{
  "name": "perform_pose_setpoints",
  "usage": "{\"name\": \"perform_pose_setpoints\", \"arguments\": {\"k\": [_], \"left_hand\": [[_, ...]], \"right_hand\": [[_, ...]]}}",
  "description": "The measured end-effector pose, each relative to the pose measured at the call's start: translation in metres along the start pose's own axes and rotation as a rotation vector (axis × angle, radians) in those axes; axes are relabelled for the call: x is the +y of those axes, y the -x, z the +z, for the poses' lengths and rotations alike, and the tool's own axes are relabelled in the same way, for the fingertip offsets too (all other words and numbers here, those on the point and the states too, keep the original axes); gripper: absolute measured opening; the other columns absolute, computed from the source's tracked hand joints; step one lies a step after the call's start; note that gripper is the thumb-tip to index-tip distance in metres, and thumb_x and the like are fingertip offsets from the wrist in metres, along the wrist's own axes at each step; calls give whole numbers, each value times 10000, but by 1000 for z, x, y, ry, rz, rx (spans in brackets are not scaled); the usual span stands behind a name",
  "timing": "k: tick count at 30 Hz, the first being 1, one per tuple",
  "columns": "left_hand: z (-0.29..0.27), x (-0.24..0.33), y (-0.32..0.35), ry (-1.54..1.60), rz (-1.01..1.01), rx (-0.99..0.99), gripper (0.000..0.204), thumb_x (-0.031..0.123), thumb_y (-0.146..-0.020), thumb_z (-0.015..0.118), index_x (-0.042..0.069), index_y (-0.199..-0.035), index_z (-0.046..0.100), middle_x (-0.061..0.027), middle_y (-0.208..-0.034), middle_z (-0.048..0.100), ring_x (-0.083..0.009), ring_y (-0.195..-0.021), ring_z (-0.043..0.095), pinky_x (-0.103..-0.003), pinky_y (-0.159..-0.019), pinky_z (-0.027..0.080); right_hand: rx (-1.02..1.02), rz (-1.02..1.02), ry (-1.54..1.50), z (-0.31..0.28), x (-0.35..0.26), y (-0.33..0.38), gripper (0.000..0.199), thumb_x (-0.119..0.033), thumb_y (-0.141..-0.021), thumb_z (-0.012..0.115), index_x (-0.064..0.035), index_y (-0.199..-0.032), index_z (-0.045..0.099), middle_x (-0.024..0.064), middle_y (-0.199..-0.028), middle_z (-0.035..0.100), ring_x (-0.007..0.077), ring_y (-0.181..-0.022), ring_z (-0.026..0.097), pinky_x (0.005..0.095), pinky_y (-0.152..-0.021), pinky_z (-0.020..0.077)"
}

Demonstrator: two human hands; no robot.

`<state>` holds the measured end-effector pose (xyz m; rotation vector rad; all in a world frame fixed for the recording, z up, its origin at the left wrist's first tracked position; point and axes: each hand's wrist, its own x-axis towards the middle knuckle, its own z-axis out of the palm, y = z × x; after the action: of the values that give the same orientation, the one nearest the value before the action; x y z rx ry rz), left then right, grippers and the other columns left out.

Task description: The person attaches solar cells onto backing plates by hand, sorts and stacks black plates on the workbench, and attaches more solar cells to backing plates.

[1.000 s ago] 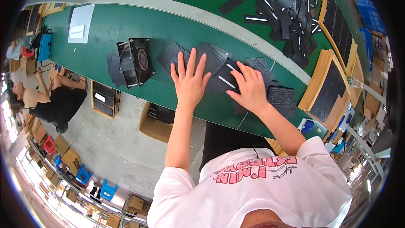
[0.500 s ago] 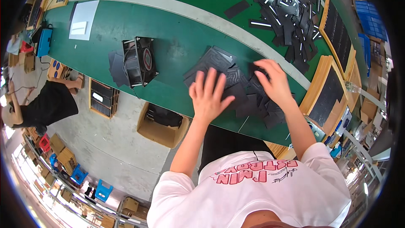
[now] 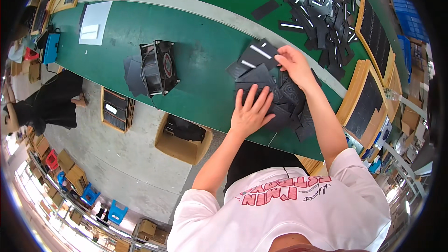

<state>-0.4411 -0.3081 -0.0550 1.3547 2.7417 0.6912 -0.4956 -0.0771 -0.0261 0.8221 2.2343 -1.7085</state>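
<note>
My left hand (image 3: 252, 112) lies with fingers spread on a heap of thin dark pieces (image 3: 285, 97) on the green table. Some of these pieces show a wavy line pattern. Thumb and fingertips of my right hand (image 3: 294, 65) close on the edge of a flat black piece (image 3: 257, 52) with white strips, at the far side of the heap. Left of the heap stands a square black fan (image 3: 160, 68) with a cable, resting against several dark sheets (image 3: 133, 75).
Beyond a pale rail (image 3: 224, 17) lies a big pile of black pieces with white strips (image 3: 322, 14). Wooden-framed trays (image 3: 347, 95) stand at the right. White paper (image 3: 95, 21) lies far left. A cardboard box (image 3: 182, 151) sits on the floor; a person in black (image 3: 51, 98) is at left.
My left hand has moved right and come down flat on the heap. The right hand has moved farther away and taken hold of a black piece. The heap is shifted to the right.
</note>
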Motion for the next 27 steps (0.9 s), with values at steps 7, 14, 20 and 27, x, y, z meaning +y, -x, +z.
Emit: {"name": "perform_pose_setpoints", "arguments": {"k": [7, 14, 20, 27], "left_hand": [[-15, 4, 0, 158, -13, 39, 684, 523, -808, 709, 153, -1368, 581, -47, -1526, 452, -312, -1456, 348, -557, -1171, 223], [-27, -24, -18, 152, -271, 71, 889, 550, -823, 706, 22, -1473, 410, -158, -1569, 367, -460, -1440, 298, -605, -1125, 240], [-21, -13, -79, 194, -53, 17, 674, 416, -885, 689, 62, -1424, 491, -110, -1541, 399, -417, -1431, 325, -609, -1118, 271], [-14, 11, -43, 293, -165, 132, 619, 246, -880, 717, 30, -1408, 477, -171, -1522, 413, -449, -1438, 310, -568, -1125, 263]], "right_hand": [[328, -289, 241, -37, -8, 48, 127, -137, -994, 596, -15, -1031, 607, 69, -876, 629, 131, -753, 614, 291, -669, 503], [38, -700, 869, -75, 2, 154, 184, -35, -721, 775, -39, -865, 659, 84, -912, 619, 286, -843, 614, 385, -724, 502], [6, -597, 872, -72, 20, 182, 229, -124, -700, 812, -72, -867, 664, 65, -977, 620, 267, -898, 609, 392, -787, 484], [190, -554, 678, -86, 28, 105, 348, -199, -787, 798, -46, -1059, 644, 102, -1158, 639, 331, -1078, 608, 413, -937, 501]]}}
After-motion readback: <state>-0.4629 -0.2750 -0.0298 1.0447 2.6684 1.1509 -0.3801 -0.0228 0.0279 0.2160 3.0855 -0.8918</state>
